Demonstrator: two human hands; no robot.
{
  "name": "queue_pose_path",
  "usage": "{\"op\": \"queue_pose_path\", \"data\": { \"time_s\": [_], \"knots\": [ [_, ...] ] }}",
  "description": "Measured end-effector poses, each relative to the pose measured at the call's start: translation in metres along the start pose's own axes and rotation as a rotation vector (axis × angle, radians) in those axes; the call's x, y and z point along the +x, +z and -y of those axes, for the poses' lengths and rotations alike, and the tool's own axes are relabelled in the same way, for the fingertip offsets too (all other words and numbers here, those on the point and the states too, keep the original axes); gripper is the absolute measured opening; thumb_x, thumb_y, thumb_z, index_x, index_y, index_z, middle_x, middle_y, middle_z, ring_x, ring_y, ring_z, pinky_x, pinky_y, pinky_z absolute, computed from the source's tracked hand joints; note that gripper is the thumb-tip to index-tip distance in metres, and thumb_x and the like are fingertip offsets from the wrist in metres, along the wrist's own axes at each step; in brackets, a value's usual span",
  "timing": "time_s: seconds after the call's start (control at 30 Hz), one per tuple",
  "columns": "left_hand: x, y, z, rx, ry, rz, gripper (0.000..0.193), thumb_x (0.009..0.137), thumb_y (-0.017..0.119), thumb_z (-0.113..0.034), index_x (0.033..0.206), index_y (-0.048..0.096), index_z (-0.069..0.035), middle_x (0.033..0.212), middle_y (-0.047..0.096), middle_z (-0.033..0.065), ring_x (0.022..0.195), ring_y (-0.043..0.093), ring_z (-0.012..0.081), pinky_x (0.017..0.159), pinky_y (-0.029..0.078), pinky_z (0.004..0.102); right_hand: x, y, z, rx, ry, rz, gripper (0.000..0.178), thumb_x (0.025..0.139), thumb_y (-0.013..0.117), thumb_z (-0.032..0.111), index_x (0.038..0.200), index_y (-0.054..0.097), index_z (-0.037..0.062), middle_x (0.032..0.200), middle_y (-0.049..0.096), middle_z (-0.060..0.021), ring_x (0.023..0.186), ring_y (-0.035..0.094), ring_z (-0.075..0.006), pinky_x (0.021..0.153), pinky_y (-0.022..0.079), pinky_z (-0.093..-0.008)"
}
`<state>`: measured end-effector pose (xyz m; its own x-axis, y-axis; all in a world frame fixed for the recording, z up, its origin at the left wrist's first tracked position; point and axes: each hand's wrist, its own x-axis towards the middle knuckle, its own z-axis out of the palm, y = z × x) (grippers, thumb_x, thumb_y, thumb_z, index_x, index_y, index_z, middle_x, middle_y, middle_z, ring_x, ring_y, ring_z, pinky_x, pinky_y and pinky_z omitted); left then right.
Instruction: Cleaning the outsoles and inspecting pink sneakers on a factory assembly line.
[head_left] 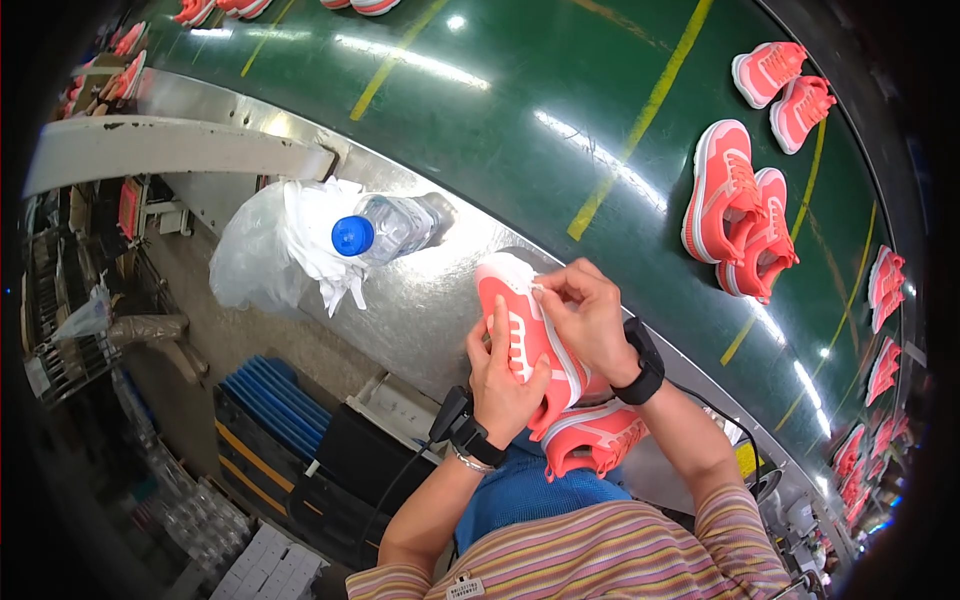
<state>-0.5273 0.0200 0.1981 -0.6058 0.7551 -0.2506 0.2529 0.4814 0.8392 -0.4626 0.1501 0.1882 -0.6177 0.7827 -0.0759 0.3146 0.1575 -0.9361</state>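
A coral sneaker (556,388) with white side markings is held over the metal ledge by my left hand (505,385), its fingers wrapped across the upper. White covers the sneaker's toe, and I cannot tell whether that is cloth or part of the shoe. At the edge of this white area, my right hand (588,310) has thumb and forefinger pinched together. Whatever lies between those fingertips is too small to name. A second coral sneaker (590,440) rests just below, close to my lap, touching neither set of fingers.
On the metal ledge (400,325) lies a clear bottom-heavy bottle with a blue cap (353,235), beside white cloth (318,235) and a translucent plastic bag (250,250). Beyond runs a green conveyor belt (480,150) carrying pairs of coral sneakers (720,180). A pale metal bar (180,150) juts in at left.
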Motion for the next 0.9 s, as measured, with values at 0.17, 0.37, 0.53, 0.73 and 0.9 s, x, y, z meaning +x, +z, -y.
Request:
{"op": "queue_pose_path", "data": {
  "time_s": [0.17, 0.37, 0.53, 0.73, 0.9],
  "knots": [
    [0.001, 0.002, 0.007, 0.039, 0.027, -0.012, 0.082, 0.069, 0.064, -0.007, 0.141, 0.023, -0.005, 0.117, 0.037, 0.0221, 0.107, 0.043, 0.0339, 0.091, 0.04, 0.0373, -0.012, 0.0, -0.009, 0.157, 0.268, 0.046, 0.006, 0.078, 0.067, 0.004, 0.08, 0.065, -0.0004, 0.074, 0.056, 0.0, 0.064, 0.049, -0.0027, 0.057, 0.04, -0.0183],
    [0.004, 0.001, 0.003, 0.057, 0.0, -0.017, 0.082, 0.069, 0.063, -0.006, 0.141, 0.024, -0.006, 0.116, 0.037, 0.0217, 0.107, 0.042, 0.0334, 0.091, 0.041, 0.0374, 0.001, 0.004, -0.008, 0.407, 0.417, 0.032, 0.006, 0.075, 0.067, 0.002, 0.08, 0.065, -0.0017, 0.07, 0.062, -0.0011, 0.061, 0.052, -0.0034, 0.056, 0.043, -0.0181],
    [0.005, 0.005, 0.009, 0.057, 0.014, -0.027, 0.082, 0.069, 0.063, -0.006, 0.141, 0.025, -0.006, 0.116, 0.037, 0.0219, 0.107, 0.042, 0.0332, 0.091, 0.04, 0.0373, -0.009, 0.007, -0.008, 0.422, 0.509, -0.01, 0.005, 0.076, 0.066, 0.002, 0.08, 0.065, -0.0008, 0.07, 0.062, -0.0005, 0.06, 0.05, -0.0023, 0.055, 0.042, -0.018],
    [0.006, 0.001, 0.006, 0.049, -0.009, -0.02, 0.082, 0.068, 0.063, -0.006, 0.141, 0.025, -0.005, 0.116, 0.037, 0.0221, 0.107, 0.041, 0.0336, 0.091, 0.039, 0.0381, -0.008, 0.009, -0.01, 0.352, 0.499, -0.016, 0.004, 0.077, 0.067, 0.002, 0.08, 0.064, 0.0004, 0.07, 0.061, 0.0015, 0.061, 0.048, -0.0004, 0.054, 0.039, -0.0167],
    [0.007, 0.003, 0.007, 0.035, 0.006, -0.013, 0.082, 0.068, 0.064, -0.006, 0.14, 0.025, -0.005, 0.116, 0.037, 0.0222, 0.107, 0.041, 0.0341, 0.092, 0.038, 0.0383, 0.002, 0.017, -0.011, 0.468, 0.497, -0.095, 0.004, 0.075, 0.066, 0.002, 0.078, 0.064, 0.0, 0.067, 0.059, 0.0027, 0.06, 0.048, -0.0014, 0.054, 0.039, -0.0173]
  ]
}}
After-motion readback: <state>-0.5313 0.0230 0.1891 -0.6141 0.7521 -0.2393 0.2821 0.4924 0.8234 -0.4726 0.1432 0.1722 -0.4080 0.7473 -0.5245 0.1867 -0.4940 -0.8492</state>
